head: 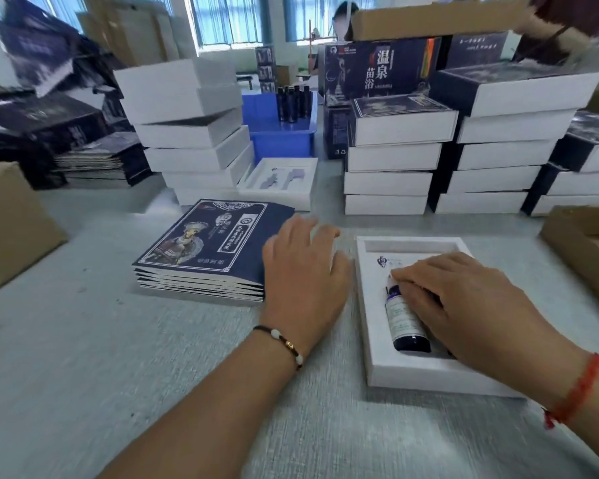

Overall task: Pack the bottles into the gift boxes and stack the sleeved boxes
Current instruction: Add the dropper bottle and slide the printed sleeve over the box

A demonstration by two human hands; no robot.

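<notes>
left hand [303,267] fingers flat, spread on the table beside the stack of flat dark-blue printed card sleeves [208,250], about five. right hand [464,299] fingers curled over one dark-blue glass bottle [407,323], seating it in the white foam-lined gift box tray [370,305]. not sleeved yet. behind: three stacks of sleeved white boxes [391,157], five, five, three visible.

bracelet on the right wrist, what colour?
Red, a thin woven-looking cord around the wrist of the right hand. Head view, the only one, shows it clearly.
</notes>
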